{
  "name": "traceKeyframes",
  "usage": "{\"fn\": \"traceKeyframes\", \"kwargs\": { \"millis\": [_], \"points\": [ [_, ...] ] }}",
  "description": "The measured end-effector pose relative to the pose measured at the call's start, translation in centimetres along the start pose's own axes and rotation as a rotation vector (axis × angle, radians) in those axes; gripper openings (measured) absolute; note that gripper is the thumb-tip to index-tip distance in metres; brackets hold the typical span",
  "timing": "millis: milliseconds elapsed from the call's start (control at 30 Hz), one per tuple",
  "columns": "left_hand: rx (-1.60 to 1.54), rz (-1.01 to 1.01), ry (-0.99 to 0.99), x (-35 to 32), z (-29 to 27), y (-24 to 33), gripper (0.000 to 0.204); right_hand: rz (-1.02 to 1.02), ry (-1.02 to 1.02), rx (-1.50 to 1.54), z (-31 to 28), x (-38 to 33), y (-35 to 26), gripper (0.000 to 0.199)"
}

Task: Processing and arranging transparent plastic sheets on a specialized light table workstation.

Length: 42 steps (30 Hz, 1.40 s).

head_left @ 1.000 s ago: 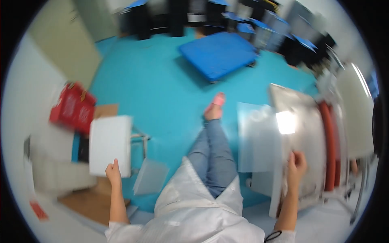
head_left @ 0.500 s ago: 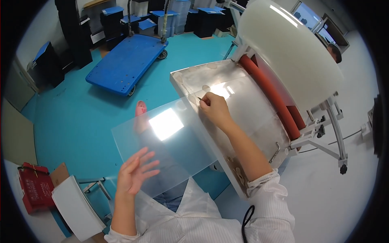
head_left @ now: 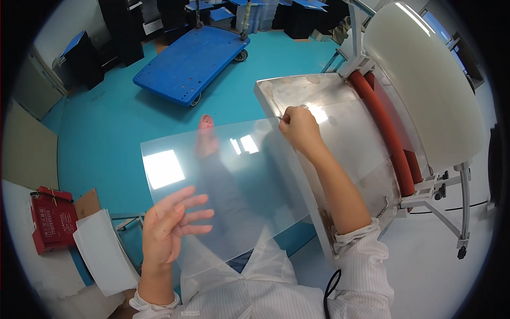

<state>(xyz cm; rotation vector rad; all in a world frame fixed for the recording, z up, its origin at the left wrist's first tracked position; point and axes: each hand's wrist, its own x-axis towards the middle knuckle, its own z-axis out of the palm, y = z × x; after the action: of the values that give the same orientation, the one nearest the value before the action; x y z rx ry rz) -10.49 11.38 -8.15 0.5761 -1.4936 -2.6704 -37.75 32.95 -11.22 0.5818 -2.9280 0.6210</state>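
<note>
Two hands on one item, head view. Item: large clear flexible plastic sheet, glossy with window reflections, held over the lap, its far corner at 1 o'clock lying on the tilted grey metal tray of a white-lidded machine with a red rubber seal. Right hand: fingers pinched on that corner. Left hand: fingers spread and slack, flat against the near edge at 7 o'clock, supporting, not gripping. Handling note, as judgement: keep the sheet level, touch edges only to avoid smudges, and let the left palm guide while the right steers the corner. Adjacent: white sheet stack and red box at 8 o'clock; blue flat trolley on the teal floor at 11 o'clock.
</note>
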Motion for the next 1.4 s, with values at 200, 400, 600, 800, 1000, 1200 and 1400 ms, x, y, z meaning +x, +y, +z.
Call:
{"fn": "traceKeyframes", "kwargs": {
  "millis": [200,400,600,800,1000,1200,1400],
  "points": [
    [0.026,0.023,-0.018,0.1,1.1,1.0,0.043,0.016,-0.087,-0.059,-1.6,-1.9,0.1,0.008],
    [-0.002,0.020,0.026,-0.2,1.0,1.0,0.041,-0.005,-0.128,-0.067,-5.9,-13.4,1.2,0.011],
    [-0.027,0.018,0.024,-0.6,-0.7,0.5,0.041,0.100,-0.290,-0.021,-9.4,-20.3,2.0,0.010],
    [-0.218,0.164,0.242,-6.1,-9.2,-2.2,0.038,0.259,-0.193,0.577,-8.6,-18.2,4.4,0.011],
    [-0.427,0.470,0.685,-16.9,-20.8,-7.8,0.044,0.127,0.179,0.683,-3.4,-16.9,6.4,0.012],
    [-0.496,0.668,0.990,-23.8,-30.9,-13.4,0.043,0.092,0.200,0.671,-2.1,-16.6,6.8,0.016],
    [-0.360,0.364,1.219,-24.4,-35.9,-15.1,0.044,0.156,0.195,0.459,-4.2,-18.0,1.5,0.027]
  ]
}}
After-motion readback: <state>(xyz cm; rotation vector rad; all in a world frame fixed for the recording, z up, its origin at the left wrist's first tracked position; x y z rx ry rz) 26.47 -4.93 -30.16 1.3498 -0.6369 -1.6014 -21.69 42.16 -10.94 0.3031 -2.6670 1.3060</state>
